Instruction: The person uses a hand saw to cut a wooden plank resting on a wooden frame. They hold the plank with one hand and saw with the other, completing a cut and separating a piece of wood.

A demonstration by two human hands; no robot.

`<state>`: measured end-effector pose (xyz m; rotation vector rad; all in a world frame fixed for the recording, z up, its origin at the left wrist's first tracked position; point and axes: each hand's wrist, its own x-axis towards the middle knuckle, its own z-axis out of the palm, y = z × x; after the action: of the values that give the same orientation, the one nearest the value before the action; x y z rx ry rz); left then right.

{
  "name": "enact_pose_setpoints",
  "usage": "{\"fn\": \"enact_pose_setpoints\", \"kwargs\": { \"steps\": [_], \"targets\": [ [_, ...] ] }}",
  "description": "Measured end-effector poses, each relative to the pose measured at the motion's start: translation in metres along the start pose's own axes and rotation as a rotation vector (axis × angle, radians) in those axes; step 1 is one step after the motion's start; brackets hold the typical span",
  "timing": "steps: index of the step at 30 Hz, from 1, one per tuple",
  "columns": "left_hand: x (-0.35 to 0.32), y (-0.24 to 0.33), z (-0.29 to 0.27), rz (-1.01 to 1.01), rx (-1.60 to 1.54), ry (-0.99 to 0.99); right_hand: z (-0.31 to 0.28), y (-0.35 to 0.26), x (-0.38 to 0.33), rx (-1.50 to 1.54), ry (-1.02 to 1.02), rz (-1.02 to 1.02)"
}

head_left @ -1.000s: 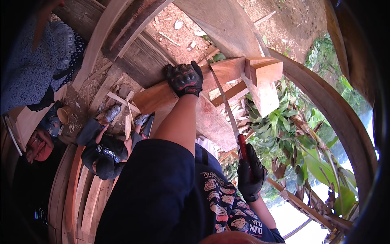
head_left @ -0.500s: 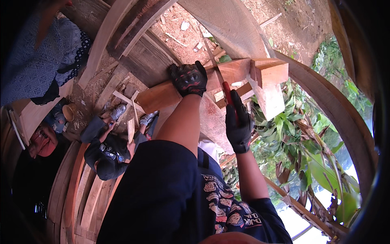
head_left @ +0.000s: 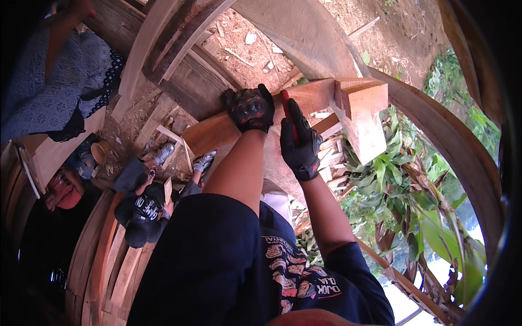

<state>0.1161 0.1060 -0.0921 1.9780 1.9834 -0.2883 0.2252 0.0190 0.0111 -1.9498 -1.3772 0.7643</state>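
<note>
Wood chips litter the ground below curved timbers; the left hand (head_left: 250,107) presses flat on the notched beam (head_left: 321,98), whose long axis runs rightward, while the right hand (head_left: 299,144) just beside it has its grip closed on a red-handled tool (head_left: 286,106).

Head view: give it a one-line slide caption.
Gloved left hand presses a wooden beam; gloved right hand grips a red-handled tool.

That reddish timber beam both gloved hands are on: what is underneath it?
Below the timber beam sit a person in a dark cap, wood offcuts and sawdust. The left hand, right hand and forearms cover what lies directly beneath.
</note>
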Motion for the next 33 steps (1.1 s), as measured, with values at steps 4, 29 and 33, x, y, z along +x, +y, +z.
{"fn": "enact_pose_setpoints", "kwargs": {
  "steps": [4,29,33],
  "targets": [
    [0.002,0.004,-0.009,-0.025,0.071,-0.023,-0.022,0.014,-0.009,0.022,-0.018,0.091],
    [0.0,-0.004,0.014,0.024,0.174,0.046,0.014,0.032,0.022,0.2,0.063,-0.034],
    [0.002,0.0,0.012,0.015,0.191,0.024,0.007,0.042,-0.01,0.212,0.107,-0.064]
  ]
}}
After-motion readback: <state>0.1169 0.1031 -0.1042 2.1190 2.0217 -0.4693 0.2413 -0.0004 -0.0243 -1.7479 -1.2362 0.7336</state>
